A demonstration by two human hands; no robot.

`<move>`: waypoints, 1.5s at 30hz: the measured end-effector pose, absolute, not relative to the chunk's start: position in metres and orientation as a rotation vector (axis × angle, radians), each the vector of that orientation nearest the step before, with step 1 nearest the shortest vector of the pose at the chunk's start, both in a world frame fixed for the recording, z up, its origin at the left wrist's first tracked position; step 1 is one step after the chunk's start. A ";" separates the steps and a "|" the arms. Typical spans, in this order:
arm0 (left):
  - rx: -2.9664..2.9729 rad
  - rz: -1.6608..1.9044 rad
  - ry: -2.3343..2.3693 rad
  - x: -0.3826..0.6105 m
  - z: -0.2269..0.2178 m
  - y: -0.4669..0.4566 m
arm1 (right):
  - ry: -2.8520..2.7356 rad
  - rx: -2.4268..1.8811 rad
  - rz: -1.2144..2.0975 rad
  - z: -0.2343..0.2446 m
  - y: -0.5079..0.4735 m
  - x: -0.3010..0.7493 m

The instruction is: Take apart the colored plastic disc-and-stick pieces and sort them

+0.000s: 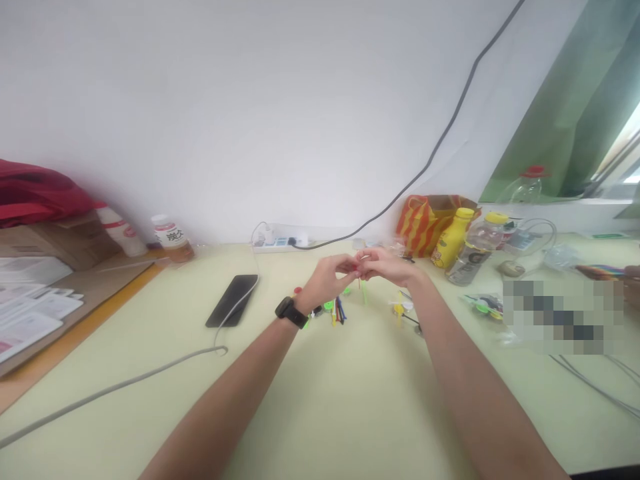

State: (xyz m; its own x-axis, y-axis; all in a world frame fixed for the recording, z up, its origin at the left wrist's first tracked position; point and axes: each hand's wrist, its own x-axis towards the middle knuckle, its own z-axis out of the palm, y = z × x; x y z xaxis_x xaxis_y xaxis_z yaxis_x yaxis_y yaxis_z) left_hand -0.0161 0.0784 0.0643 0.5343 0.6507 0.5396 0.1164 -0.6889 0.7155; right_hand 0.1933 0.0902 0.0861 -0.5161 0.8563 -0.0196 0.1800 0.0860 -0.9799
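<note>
My left hand (332, 272) and my right hand (384, 265) meet above the middle of the table, fingertips pinched together. Between them is a small, thin red plastic piece (358, 267), mostly covered by the fingers. A black watch (291, 312) is on my left wrist. Below the left hand lie thin plastic strips (339, 312) in yellow, red, blue and black, with a green round piece (329, 305) beside them. A light green strip (365, 293) is just under the hands. By my right forearm lie yellow and white round pieces (399, 309) with thin stems.
A black phone (233, 301) with a white cable lies to the left. At the back are a power strip (280, 243), a striped bag (420, 223), a yellow bottle (453, 238) and a clear bottle (473, 253). Bagged pieces (483, 307) lie right, near another person's hand (633, 272).
</note>
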 end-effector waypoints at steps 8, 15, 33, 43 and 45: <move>2.201 1.042 0.707 -0.013 0.057 0.078 | -1.915 -1.373 1.205 0.077 0.096 0.187; 2.535 0.781 1.081 -0.004 0.037 0.068 | -2.014 -1.808 1.045 0.053 0.110 0.209; 2.608 0.609 1.083 -0.010 0.030 0.072 | -2.477 -1.903 1.267 0.081 0.091 0.252; 2.617 0.614 1.023 -0.012 0.028 0.075 | -2.569 -1.651 1.250 0.084 0.089 0.243; 2.622 0.605 1.028 -0.012 0.029 0.074 | -2.577 -1.643 1.296 0.083 0.089 0.242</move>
